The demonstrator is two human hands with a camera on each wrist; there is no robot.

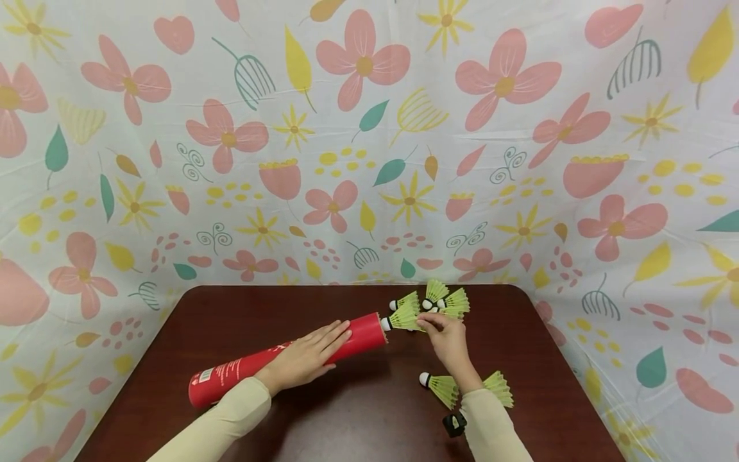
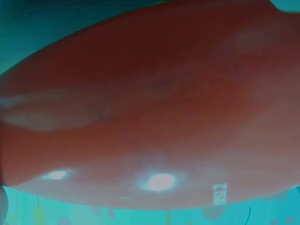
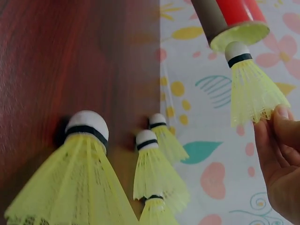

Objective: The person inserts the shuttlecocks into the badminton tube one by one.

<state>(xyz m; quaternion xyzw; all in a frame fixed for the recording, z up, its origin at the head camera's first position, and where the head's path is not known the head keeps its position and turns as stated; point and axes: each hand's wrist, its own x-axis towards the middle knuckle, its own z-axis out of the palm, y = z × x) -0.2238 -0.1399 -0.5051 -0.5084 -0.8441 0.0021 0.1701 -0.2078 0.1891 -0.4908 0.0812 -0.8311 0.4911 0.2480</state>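
My left hand (image 1: 308,356) lies across a red shuttlecock tube (image 1: 231,372), with fingers over the top and the thumb along the near side. The tube slants over the table, its mouth toward the right. In the left wrist view the tube's red wall (image 2: 154,108) fills most of the picture. My right hand (image 1: 449,340) pinches a yellow shuttlecock (image 1: 404,317) by the edge of its skirt. In the right wrist view, that shuttlecock's white cork (image 3: 236,49) with a black band points at the tube's open mouth (image 3: 246,35), right at the rim.
Several yellow shuttlecocks (image 1: 456,301) lie grouped at the back of the dark wooden table (image 1: 335,423). Another shuttlecock (image 1: 443,390) lies by my right forearm, and one more (image 1: 499,388) shows beyond it. A flowered cloth (image 1: 369,160) hangs behind the table.
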